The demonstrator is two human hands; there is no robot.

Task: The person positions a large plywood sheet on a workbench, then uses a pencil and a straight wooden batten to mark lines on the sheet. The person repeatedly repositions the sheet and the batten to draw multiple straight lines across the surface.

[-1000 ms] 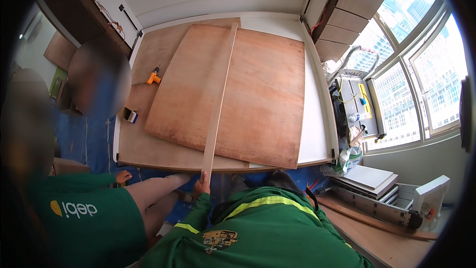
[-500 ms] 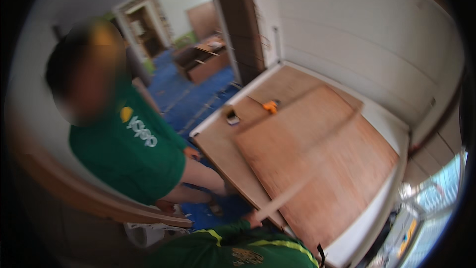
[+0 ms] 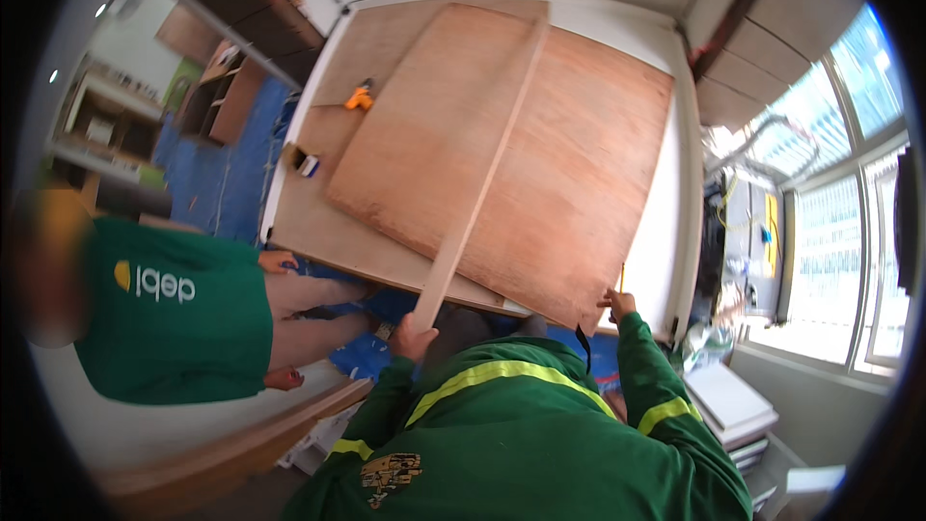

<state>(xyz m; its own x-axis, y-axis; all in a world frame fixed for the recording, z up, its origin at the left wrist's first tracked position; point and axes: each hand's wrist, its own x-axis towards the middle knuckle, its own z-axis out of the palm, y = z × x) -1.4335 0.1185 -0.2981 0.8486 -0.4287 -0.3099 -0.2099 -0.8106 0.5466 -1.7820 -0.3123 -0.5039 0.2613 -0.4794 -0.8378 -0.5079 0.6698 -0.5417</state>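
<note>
My left hand (image 3: 413, 337) grips the near end of a long narrow wooden strip (image 3: 487, 183), which lies lengthwise across a reddish plywood sheet (image 3: 588, 135). That sheet rests askew on a lighter board (image 3: 318, 212) inside a large white-edged frame (image 3: 687, 193). At the sheet's near right corner, my right hand (image 3: 614, 306) is closed around a thin yellow stick (image 3: 622, 278), apparently a pencil. An orange drill (image 3: 360, 95) and a small dark box with a blue-white side (image 3: 307, 164) lie on the lighter board, left of the sheet.
A co-worker (image 3: 174, 309) in green stands at my left, hands low. Blue sheeting (image 3: 217, 183) covers the floor by cabinets (image 3: 227, 96). On the right are a grey machine (image 3: 752, 241) before a window, stacked white boards (image 3: 733, 400) and white bags (image 3: 704, 347); a wooden ledge (image 3: 251, 434) runs behind me.
My view swung left toward the co-worker and back. My right hand has come into sight at the sheet's corner with the thin stick. My left hand still holds the strip.
</note>
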